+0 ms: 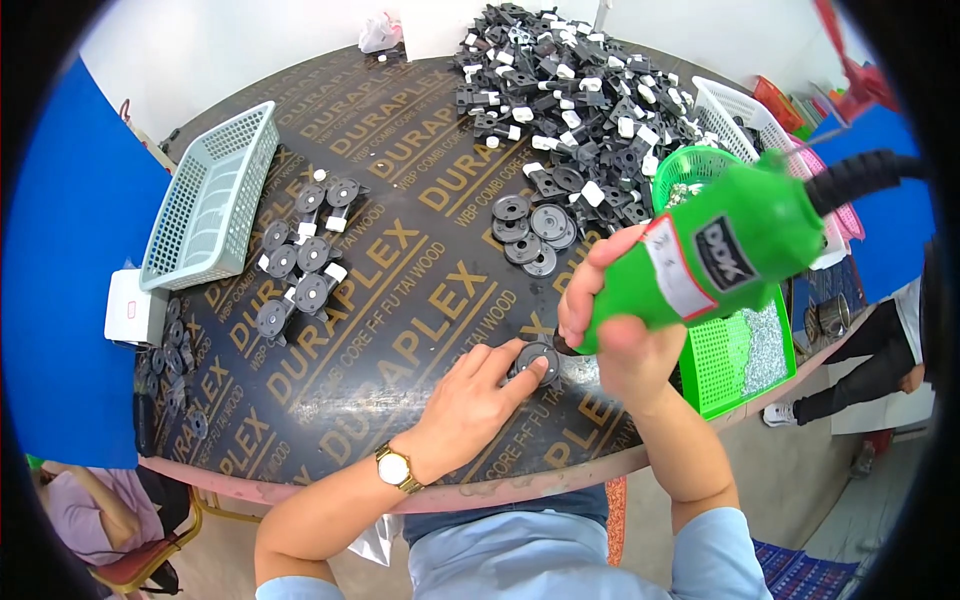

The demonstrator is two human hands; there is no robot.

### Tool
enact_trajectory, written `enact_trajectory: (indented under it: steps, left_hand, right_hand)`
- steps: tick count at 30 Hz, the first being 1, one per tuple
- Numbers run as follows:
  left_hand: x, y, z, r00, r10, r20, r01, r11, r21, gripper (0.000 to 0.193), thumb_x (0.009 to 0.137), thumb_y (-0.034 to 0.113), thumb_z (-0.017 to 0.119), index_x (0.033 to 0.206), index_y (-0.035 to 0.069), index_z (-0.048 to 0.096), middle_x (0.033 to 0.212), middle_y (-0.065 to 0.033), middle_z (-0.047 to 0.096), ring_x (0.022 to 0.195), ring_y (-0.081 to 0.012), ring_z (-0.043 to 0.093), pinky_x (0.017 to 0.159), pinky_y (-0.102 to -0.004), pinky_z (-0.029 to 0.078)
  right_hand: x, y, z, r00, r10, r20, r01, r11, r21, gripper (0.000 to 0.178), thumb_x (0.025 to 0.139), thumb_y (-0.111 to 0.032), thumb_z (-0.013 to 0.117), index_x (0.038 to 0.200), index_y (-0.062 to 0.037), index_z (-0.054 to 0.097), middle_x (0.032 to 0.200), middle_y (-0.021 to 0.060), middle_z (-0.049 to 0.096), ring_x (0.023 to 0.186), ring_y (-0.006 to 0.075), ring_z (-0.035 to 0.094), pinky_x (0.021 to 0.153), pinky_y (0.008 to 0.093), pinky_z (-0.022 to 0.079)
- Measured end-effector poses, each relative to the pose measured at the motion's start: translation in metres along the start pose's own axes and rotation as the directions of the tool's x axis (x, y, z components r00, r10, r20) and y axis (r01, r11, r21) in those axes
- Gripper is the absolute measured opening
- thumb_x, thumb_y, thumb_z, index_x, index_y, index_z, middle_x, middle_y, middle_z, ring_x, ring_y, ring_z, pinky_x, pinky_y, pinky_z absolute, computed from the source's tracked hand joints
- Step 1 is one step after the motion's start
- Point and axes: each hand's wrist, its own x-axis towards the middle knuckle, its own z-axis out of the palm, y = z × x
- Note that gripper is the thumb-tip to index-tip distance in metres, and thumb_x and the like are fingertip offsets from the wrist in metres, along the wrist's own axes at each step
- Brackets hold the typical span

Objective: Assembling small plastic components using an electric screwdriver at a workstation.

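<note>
My right hand [640, 365] is wrapped round a green electric screwdriver [770, 225], with a black cable at its far end. Its dark nose points down to the left, close to a round black wheel-like part [536, 360] on the table. The fingers of my left hand [470, 400] press and steady that part against the tabletop. The screwdriver's tip and whatever sits under the wheel are partly hidden. Just beyond lie several loose black discs [533, 232], some stacked.
A large heap of black parts with white pieces [580, 100] covers the table's far side. Assembled wheel parts [311, 255] lie left, near a pale basket [205, 200]. At right stand a green round basket [690, 165] and a green tray [715, 375] with small metal pieces.
</note>
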Motion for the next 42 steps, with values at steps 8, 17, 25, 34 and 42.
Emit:
enact_trajectory:
  steps: [8, 17, 25, 34, 42]
  left_hand:
    - [-0.005, 0.009, 0.010, 0.994, -0.001, -0.107, 0.006, 0.999, 0.053, 0.039, 0.072, 0.004, 0.056, 0.111, 0.005, 0.056, 0.098, -0.0139, 0.051, 0.081, -0.0249, 0.051, 0.071, -0.0312, 0.047]
    - [-0.103, 0.017, -0.098, 0.900, -0.294, 0.323, 0.382, 0.888, -0.255, 0.032, 0.072, 0.007, 0.062, 0.104, 0.006, 0.061, 0.093, -0.0086, 0.061, 0.079, -0.0246, 0.059, 0.069, -0.0319, 0.049]
    - [-0.316, -0.001, -0.050, 0.299, -0.910, 0.287, 0.949, 0.315, 0.009, 0.026, 0.075, 0.016, 0.064, 0.100, 0.008, 0.065, 0.096, -0.0091, 0.067, 0.080, -0.0275, 0.065, 0.069, -0.0351, 0.050]
    - [-0.210, 0.025, -0.146, 0.357, -0.752, 0.554, 0.906, 0.135, -0.401, 0.019, 0.086, 0.012, 0.058, 0.099, 0.000, 0.061, 0.086, -0.0140, 0.064, 0.084, -0.0299, 0.062, 0.076, -0.0325, 0.049]
    - [-0.054, -0.067, -0.104, 0.886, -0.359, -0.292, 0.463, 0.702, 0.541, 0.044, 0.076, 0.009, 0.066, 0.118, 0.004, 0.055, 0.103, -0.0164, 0.051, 0.092, -0.0321, 0.048, 0.078, -0.0393, 0.040]
  right_hand:
    - [-0.002, 0.006, 0.021, 0.996, -0.080, -0.028, 0.068, 0.953, -0.295, 0.053, 0.066, -0.014, 0.082, 0.105, -0.0019, 0.048, 0.075, 0.0000, 0.057, 0.065, 0.0081, 0.055, 0.058, 0.0217, 0.045]
    - [-0.004, -0.047, -0.059, 0.982, -0.118, -0.150, 0.114, 0.993, -0.039, 0.062, 0.078, -0.052, 0.064, 0.113, -0.0066, 0.041, 0.073, 0.0000, 0.041, 0.057, 0.0076, 0.041, 0.046, 0.0202, 0.035]
    - [-0.016, -0.075, -0.186, 0.921, -0.284, -0.266, 0.184, 0.920, -0.346, 0.051, 0.089, -0.044, 0.052, 0.116, -0.0020, 0.041, 0.076, 0.0026, 0.040, 0.063, 0.0097, 0.039, 0.056, 0.0222, 0.034]
    - [-0.028, -0.073, -0.226, 0.904, -0.295, -0.309, 0.180, 0.919, -0.352, 0.048, 0.091, -0.042, 0.050, 0.115, -0.0010, 0.041, 0.074, 0.0015, 0.039, 0.062, 0.0088, 0.038, 0.055, 0.0218, 0.032]
    - [-0.035, -0.079, -0.216, 0.893, -0.338, -0.297, 0.149, 0.845, -0.514, 0.058, 0.084, -0.048, 0.059, 0.116, -0.0031, 0.042, 0.075, 0.0011, 0.042, 0.062, 0.0093, 0.042, 0.051, 0.0217, 0.036]
